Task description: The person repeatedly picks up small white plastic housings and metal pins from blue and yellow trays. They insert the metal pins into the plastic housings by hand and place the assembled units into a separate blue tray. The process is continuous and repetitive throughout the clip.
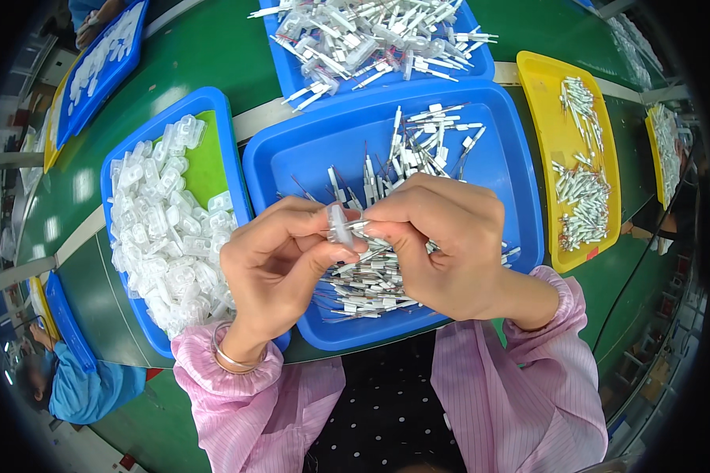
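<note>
Your left hand pinches a clear plastic case above the middle blue tray as your right hand grips a slim part against it, how far in unclear. Best to steady the case and guide the part straight, without forcing it.

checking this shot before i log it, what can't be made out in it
1) Head view: how far the thin part sits in the clear plastic piece; the left grip and right grip partly cover both.
2) Head view: some white wired parts in the middle blue tray, behind the hands.
3) Head view: the upper blue tray's far end, cut off by the top edge.
</note>
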